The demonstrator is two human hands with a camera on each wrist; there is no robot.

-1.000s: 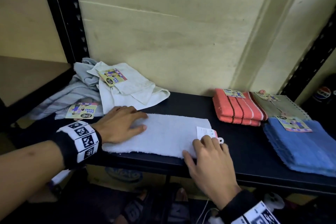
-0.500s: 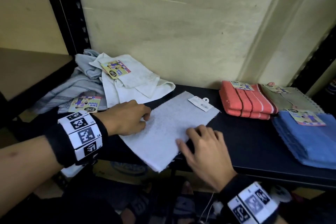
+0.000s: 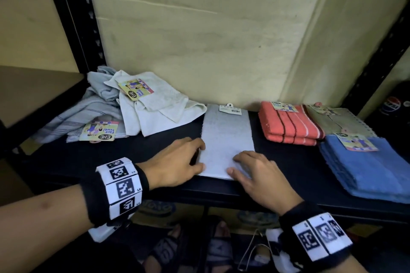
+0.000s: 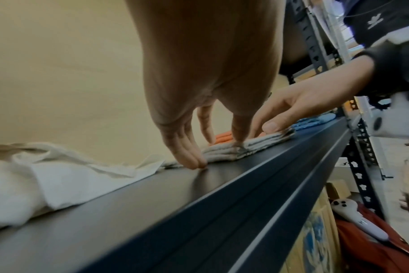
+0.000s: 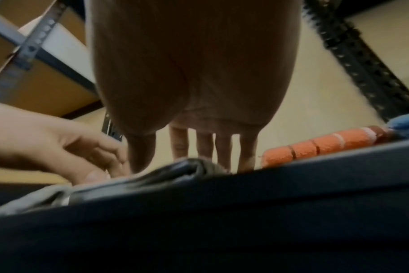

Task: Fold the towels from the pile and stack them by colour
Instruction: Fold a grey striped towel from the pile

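Observation:
A folded pale grey towel [image 3: 226, 135] lies front to back on the black shelf [image 3: 88, 162], its paper tag at the far end. My left hand [image 3: 193, 159] touches its near left edge: straight fingers [image 4: 187, 153] against the side, thumb on top. My right hand [image 3: 244, 164] lies flat on the near right corner, fingers [image 5: 222, 147] straight. The towel's layered edge [image 4: 257, 146] shows between the two hands. At the back left is the loose pile: a white towel [image 3: 155, 106] and a grey striped towel [image 3: 88, 113].
On the right are folded stacks: orange striped towels [image 3: 288, 126], an olive towel [image 3: 339, 119] and blue towels [image 3: 366, 166]. Black shelf uprights stand at the left [image 3: 73, 17] and the right [image 3: 377, 51]. A wall closes the back. Boxes sit below the shelf.
Both hands have turned the pale grey towel from lying crosswise to lying front to back. Its tag went from the right end to the far end.

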